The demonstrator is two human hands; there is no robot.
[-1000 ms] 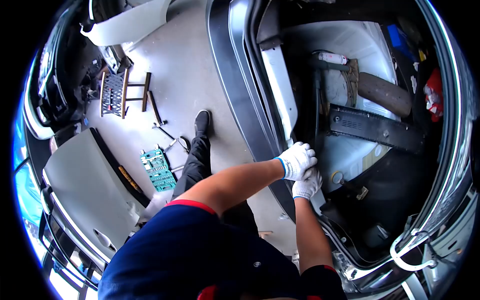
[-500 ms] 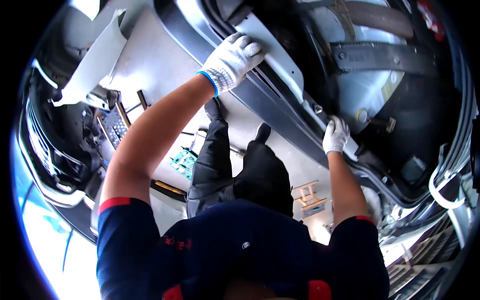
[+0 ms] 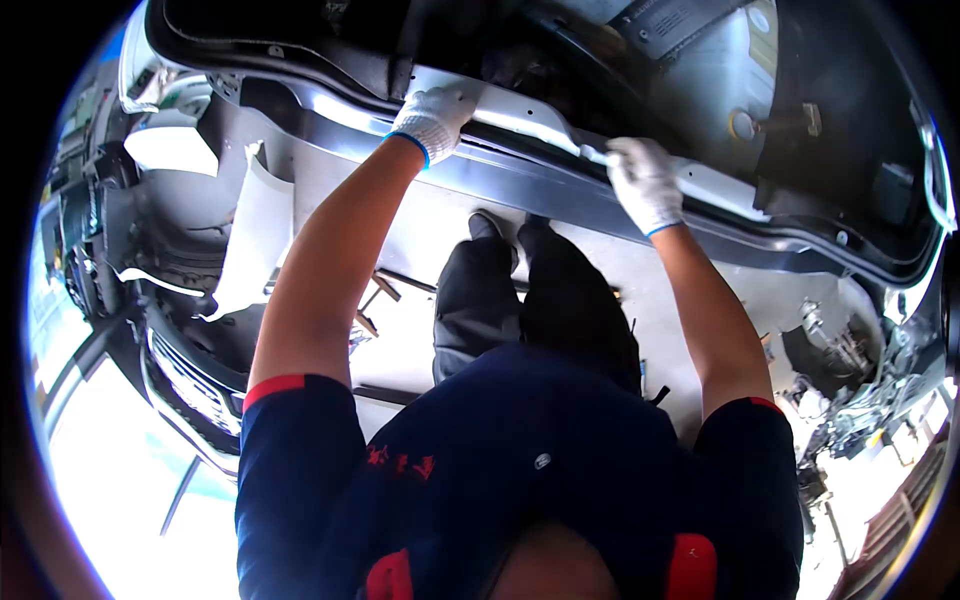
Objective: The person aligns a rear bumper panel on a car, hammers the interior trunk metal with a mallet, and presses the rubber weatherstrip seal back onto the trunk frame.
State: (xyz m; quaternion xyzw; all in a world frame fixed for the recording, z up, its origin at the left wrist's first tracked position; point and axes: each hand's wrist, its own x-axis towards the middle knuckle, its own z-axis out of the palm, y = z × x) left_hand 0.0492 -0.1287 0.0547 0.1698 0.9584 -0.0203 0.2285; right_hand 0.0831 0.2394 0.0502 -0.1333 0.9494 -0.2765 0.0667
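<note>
A long pale sill strip [image 3: 515,112] runs along the dark opening of a vehicle's trunk. At its left part lies my left hand [image 3: 436,117] in a white knitted glove with a blue cuff, fingers curled over the strip and the black edge seal. Farther right, my right hand [image 3: 643,180], gloved the same way, is beside the strip with its fingers bent; whether it grips anything cannot be seen. Below both hands, a dark grey bumper [image 3: 520,190] spans the width.
Inside the trunk are a dark ribbed panel [image 3: 675,22] and a round yellow-rimmed item [image 3: 742,125]. A white body panel [image 3: 252,240] stands at the left. My legs are under the bumper, and exposed vehicle parts [image 3: 835,345] show at the lower right.
The view has turned, so the sill now lies nearly crosswise. My hands, together at first, have moved apart along the sill, the left one farther left.
</note>
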